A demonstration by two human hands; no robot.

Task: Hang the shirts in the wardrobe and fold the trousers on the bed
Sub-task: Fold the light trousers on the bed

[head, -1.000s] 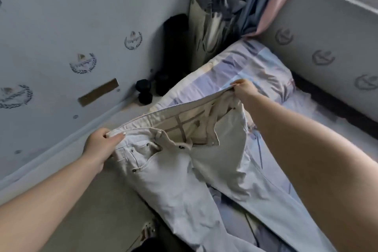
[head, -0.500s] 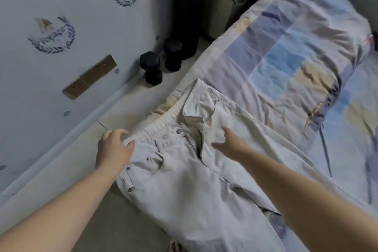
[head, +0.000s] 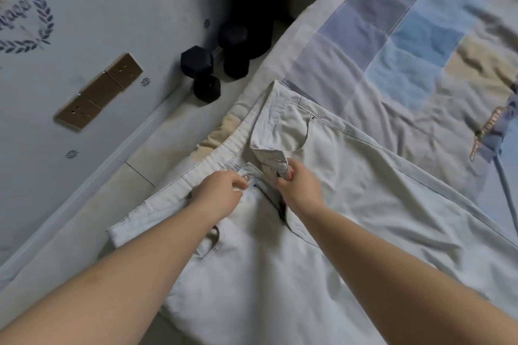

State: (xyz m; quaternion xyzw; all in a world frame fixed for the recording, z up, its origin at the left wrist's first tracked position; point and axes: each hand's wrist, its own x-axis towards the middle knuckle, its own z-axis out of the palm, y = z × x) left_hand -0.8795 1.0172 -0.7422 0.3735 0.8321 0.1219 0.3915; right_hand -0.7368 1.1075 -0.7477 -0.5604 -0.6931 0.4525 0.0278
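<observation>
Pale off-white trousers lie spread on the bed, front side up, waistband toward the bed's left edge and the fly open. My left hand pinches the waistband at the metal button. My right hand grips the opposite waistband flap, which is folded back and stands up a little. The trouser legs run off toward the lower right, out of view. No shirts or wardrobe are in view.
The bed carries a blue, purple and beige patchwork cover. Two black dumbbells stand on the floor by the wall at the left. Brown socket plates are on the patterned wall. A dark object stands in the top corner.
The trousers, held up by the waistband a second ago, now lie flat on the bed. Both hands have come together at the open fly and taken hold of the two waistband ends.
</observation>
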